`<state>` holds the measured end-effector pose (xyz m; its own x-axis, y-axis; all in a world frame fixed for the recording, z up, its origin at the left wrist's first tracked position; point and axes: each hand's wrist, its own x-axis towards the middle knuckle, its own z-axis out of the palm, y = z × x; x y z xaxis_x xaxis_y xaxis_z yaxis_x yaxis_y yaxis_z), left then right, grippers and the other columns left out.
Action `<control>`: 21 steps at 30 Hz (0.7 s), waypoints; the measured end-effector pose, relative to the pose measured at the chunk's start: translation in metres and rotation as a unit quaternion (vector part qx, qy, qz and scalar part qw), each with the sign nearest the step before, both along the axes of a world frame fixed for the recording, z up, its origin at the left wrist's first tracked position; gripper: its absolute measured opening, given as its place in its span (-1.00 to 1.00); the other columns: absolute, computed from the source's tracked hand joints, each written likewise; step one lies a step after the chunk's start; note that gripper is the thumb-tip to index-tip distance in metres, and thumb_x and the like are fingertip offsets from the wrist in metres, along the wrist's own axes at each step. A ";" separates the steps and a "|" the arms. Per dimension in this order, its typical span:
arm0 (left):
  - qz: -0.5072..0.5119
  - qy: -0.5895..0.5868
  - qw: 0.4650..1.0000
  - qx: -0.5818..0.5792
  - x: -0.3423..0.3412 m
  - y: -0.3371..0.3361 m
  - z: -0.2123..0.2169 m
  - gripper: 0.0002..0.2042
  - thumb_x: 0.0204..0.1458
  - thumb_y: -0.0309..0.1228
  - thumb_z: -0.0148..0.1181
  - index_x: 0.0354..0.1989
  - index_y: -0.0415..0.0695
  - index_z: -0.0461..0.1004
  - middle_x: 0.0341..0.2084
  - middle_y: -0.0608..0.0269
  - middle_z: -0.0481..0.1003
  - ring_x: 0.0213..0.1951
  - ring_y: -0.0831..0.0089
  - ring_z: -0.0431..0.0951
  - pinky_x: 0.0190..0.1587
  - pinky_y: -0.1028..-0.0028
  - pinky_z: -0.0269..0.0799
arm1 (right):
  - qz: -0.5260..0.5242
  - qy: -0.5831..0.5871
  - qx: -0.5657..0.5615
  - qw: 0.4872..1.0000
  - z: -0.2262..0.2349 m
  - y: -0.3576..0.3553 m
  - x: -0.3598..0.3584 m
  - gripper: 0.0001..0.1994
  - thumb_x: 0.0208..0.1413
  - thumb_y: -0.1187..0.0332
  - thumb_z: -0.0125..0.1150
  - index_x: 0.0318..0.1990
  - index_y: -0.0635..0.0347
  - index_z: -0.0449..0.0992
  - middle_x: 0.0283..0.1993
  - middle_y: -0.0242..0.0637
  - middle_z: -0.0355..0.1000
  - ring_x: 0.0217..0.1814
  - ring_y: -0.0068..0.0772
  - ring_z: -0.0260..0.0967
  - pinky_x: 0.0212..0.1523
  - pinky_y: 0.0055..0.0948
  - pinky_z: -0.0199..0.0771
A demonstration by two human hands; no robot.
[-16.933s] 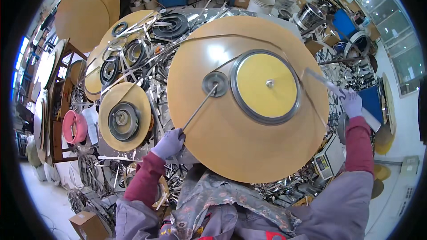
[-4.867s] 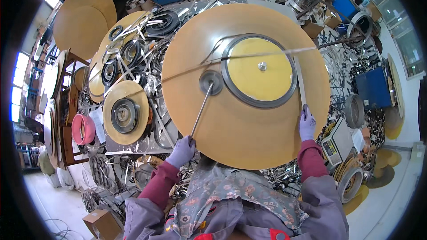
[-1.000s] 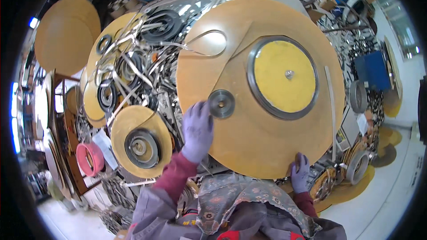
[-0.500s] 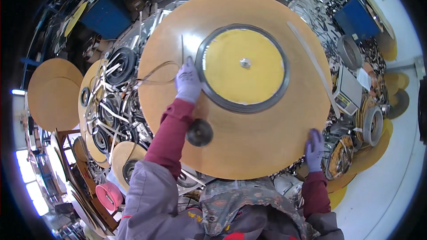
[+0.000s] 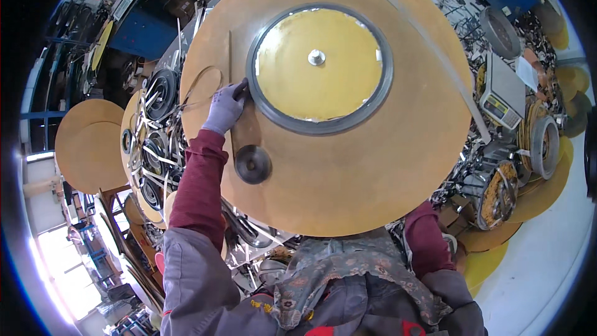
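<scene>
The left hand (image 5: 225,109), gloved in pale purple, lies over the large tan disc (image 5: 373,180) at its nine o'clock, fingertips at the eight-to-nine o'clock edge of the dark ring (image 5: 323,127) around the yellow disc (image 5: 317,87). Its fingers are close together, but I can't make out whether they pinch anything or touch the ring. A thin strip (image 5: 230,56) passes partly hidden beneath the hand; a loose loop lies toward ten o'clock of it. At the tan disc's seven-to-eight o'clock sits a small dark reel (image 5: 253,163). A long flat strip (image 5: 444,68) runs from one toward four o'clock, beyond the rim. The right sleeve (image 5: 429,236) meets the rim at five o'clock; the right hand is hidden, its state unknown. The tan disc's twelve o'clock edge is cut off.
</scene>
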<state>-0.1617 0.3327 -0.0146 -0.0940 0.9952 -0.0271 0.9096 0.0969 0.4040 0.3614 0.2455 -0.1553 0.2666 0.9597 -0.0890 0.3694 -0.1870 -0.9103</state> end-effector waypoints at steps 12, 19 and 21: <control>-0.071 0.009 0.986 0.151 -0.013 -0.020 -0.028 -0.56 -0.14 -0.46 0.20 0.03 0.01 0.45 -0.23 0.12 0.40 -0.12 0.16 0.36 -0.03 0.20 0.23 | 0.105 -0.154 -0.047 0.981 0.013 -0.081 -0.102 -0.49 0.16 0.26 -0.01 0.24 0.23 0.15 0.26 -0.08 0.16 0.32 -0.15 0.06 0.31 -0.28 0.02; -0.063 0.034 0.976 0.204 0.004 -0.036 -0.027 -0.59 -0.09 -0.39 0.20 0.02 -0.07 0.44 -0.01 0.12 0.38 0.09 0.13 0.29 0.15 0.17 0.10 | 0.017 -0.163 -0.015 0.986 0.020 -0.054 -0.067 -0.48 0.16 0.24 0.00 0.24 0.23 0.15 0.26 -0.08 0.15 0.32 -0.14 0.05 0.32 -0.26 0.00; -0.040 0.006 0.980 0.193 0.014 -0.045 -0.031 -0.58 -0.11 -0.39 0.21 0.01 -0.10 0.42 0.03 0.14 0.37 0.14 0.14 0.26 0.18 0.16 0.08 | -0.041 -0.159 0.011 0.986 0.022 -0.020 -0.039 -0.48 0.15 0.23 0.00 0.24 0.23 0.15 0.26 -0.08 0.15 0.32 -0.13 0.05 0.32 -0.26 -0.01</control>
<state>-0.1480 0.2880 -0.0451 -0.0128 0.9350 0.3544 0.9125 -0.1340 0.3864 0.3226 0.2257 -0.1329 0.3547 0.9345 0.0315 0.6206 -0.2101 -0.7555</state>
